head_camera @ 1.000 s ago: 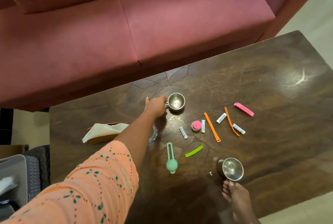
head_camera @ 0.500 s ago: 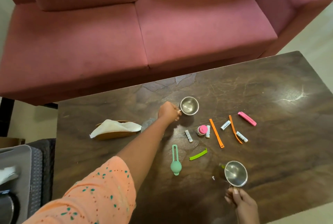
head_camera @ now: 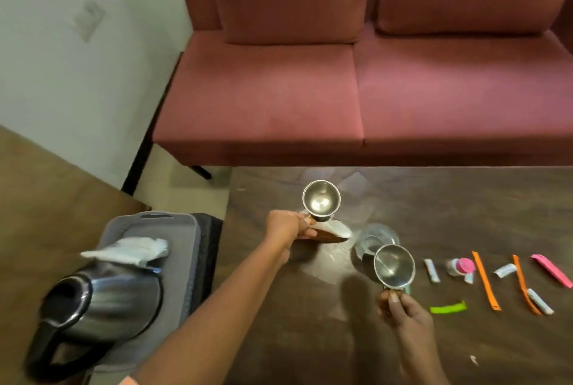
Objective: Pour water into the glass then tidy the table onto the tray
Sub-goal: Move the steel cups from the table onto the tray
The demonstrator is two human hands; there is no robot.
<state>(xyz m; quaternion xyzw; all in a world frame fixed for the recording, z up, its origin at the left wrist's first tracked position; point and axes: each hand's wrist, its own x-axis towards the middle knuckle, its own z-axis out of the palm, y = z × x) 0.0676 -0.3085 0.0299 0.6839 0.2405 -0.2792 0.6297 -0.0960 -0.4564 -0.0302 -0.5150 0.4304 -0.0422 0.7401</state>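
Steel cups in both hands. Left hand [head_camera: 290,227] is gripping a small shiny steel cup [head_camera: 321,200] by its handle, and seems to be pinching the brown holder with white tissue [head_camera: 329,232] under the same fingers. Right hand [head_camera: 403,312] is holding a second steel cup [head_camera: 393,266] by the handle, just ahead of its fingers. Clear drinking glass [head_camera: 376,237] is sitting on the dark wooden worktop [head_camera: 449,198], touching or just behind that second cup; can't tell which.

Risks:
- right cup is swinging close to the glass, so it could knock it and spill
- left hand's double grip looks weak, so the holder could be slipping out in transit
- grey plastic tray [head_camera: 189,248], far left of the left hand, is already crowded by a steel kettle [head_camera: 102,301] and a white cloth [head_camera: 130,250], leaving little landing room
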